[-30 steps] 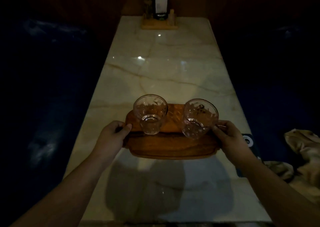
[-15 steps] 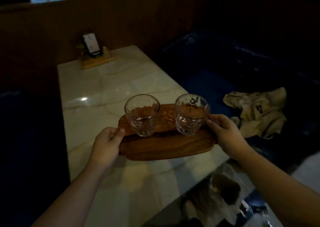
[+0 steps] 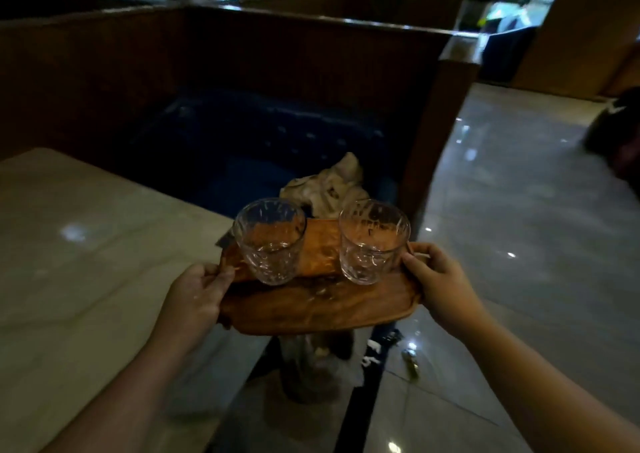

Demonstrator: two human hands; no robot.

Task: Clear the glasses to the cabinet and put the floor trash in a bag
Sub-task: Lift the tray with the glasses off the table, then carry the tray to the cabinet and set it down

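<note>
Two clear cut-glass tumblers stand upright on an oval wooden tray (image 3: 311,309): the left glass (image 3: 269,241) and the right glass (image 3: 373,241). My left hand (image 3: 197,293) grips the tray's left end and my right hand (image 3: 438,279) grips its right end. The tray is lifted, hanging past the corner of the marble table (image 3: 86,262). Below it on the tiled floor lie bits of trash (image 3: 377,348) and a small shiny scrap (image 3: 412,361), partly hidden by the tray.
A crumpled beige cloth (image 3: 329,186) lies on the dark blue booth seat (image 3: 259,148). A wooden booth partition (image 3: 440,134) stands to the right of the seat. Glossy tiled floor (image 3: 519,227) stretches right. A dark blurred shape (image 3: 620,134) is at the far right edge.
The tray with both glasses has come up off the table and swung right, past the table's corner. The view turned right with it, from the table to the booth seat and aisle.
</note>
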